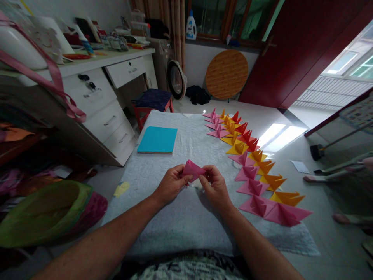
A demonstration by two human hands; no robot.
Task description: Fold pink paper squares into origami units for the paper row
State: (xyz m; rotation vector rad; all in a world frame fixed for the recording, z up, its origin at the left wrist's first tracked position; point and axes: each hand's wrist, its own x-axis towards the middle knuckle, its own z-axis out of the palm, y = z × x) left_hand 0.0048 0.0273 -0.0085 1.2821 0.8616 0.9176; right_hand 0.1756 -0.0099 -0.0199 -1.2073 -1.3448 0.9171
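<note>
A small folded pink paper piece (192, 169) is held between both hands above the grey cloth-covered table (180, 217). My left hand (171, 184) pinches its left side, thumb on top. My right hand (214, 185) pinches its right edge with curled fingers. A stack of square paper with a blue top sheet (157, 139) lies at the far left of the table. Along the right side runs a long line of folded paper pieces (253, 168), pink on the inside, orange, yellow and red further out.
A white desk with drawers (110, 97) stands at the left, a red stool (151, 103) behind the table. A green bag (43, 212) and pink bag sit at lower left. A small yellow scrap (121, 189) lies by the table's left edge. Another person's feet (346, 219) show at right.
</note>
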